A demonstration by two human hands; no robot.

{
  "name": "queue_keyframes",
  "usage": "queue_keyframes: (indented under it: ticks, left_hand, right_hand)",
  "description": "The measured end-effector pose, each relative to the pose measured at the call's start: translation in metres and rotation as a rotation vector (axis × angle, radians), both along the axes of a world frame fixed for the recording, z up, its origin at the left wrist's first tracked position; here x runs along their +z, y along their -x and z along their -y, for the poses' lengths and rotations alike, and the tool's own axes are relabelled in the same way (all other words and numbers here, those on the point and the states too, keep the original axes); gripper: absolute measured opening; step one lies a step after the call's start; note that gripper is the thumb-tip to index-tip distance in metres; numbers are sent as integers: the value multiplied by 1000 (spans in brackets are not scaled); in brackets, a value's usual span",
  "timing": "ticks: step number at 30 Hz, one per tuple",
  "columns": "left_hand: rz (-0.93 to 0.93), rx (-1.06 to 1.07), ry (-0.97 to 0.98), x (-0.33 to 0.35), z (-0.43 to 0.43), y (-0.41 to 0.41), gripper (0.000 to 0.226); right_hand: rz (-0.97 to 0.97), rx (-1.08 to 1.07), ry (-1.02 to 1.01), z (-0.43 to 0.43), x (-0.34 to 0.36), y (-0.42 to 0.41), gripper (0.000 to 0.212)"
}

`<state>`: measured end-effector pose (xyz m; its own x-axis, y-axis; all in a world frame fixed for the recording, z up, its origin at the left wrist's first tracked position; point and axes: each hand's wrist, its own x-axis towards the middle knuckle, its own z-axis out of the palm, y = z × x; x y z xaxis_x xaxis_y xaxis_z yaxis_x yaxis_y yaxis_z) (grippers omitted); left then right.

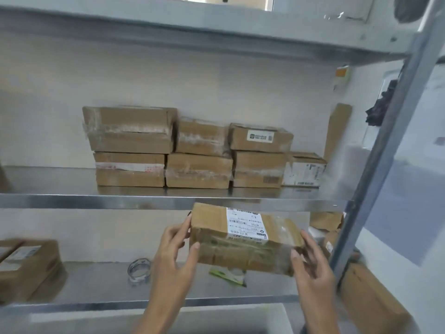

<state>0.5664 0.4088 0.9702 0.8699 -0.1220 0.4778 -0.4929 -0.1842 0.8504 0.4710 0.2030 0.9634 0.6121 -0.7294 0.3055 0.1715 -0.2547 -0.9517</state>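
A brown cardboard parcel [216,249], wrapped in clear tape and bearing a white printed label [245,225] on its top face, is held in the air between both hands, slightly tilted. The left hand [175,247] grips its left end, thumb on the near face and fingers on the end face. The right hand [310,259] clasps its right end in the same way.

Just above and behind the parcel runs the front edge of the middle shelf [96,201]. Further above the parcel, on that shelf, stand stacked boxes [199,153] in two layers. Below the parcel lies the lower shelf [96,280], with a clear tape roll [139,270] to the parcel's lower left and a green-and-white item [226,277] directly beneath it. Far left of the parcel sits another box [29,266]. Right of the parcel rises the metal upright [375,165].
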Motion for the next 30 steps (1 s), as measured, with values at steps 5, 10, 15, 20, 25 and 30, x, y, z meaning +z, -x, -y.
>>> queue_keyframes:
  ticks: [5,10,15,20,25,30]
  left_hand:
    - [176,-88,26,52,38,-6,60]
    - [297,-168,23,100,84,-42,60]
    - [388,-246,5,151,129,-90,64]
    - [453,-298,-88,196,177,-130,56]
    - [344,-398,-140,200,226,-153,58]
    - [227,-473,-162,193,265,-158,63]
  right_hand:
    - [128,-30,49,38,58,-5,39]
    - [270,-99,171,86,115,-37,39]
    - [321,-135,258,134,162,-84,39]
    - [316,-184,230,188,197,-126,45]
    - [234,-292,232,236,205,-161,42]
    - [227,-424,212,269,193,-190,37]
